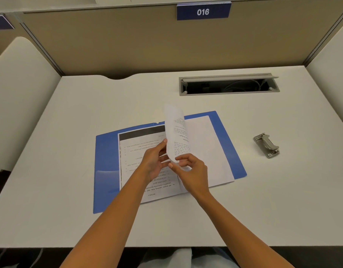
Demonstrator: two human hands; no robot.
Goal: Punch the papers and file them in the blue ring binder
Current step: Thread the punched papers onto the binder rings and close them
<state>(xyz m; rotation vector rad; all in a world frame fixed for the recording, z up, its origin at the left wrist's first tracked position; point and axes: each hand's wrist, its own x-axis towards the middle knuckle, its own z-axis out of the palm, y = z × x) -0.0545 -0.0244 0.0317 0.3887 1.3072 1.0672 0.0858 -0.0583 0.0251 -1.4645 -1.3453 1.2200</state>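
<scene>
Over the open blue binder (pixel 107 151), left hand (pixel 154 161) and right hand (pixel 192 171) pinch an upright sheet (pixel 177 132).

Readable text: one sign only.
"016" in white on blue plate (pixel 203 11) atop rear partition (pixel 128 41); print on papers (pixel 145 151) too blurred to read.

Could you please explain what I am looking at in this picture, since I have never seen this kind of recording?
There is no machine: a person wears a camera on the head, looking down at their own two hands. On the white desk lies an open blue ring binder with printed papers in it. The left hand and right hand together hold one sheet raised upright over the binder. A grey hole punch sits apart to the right, untouched.
</scene>
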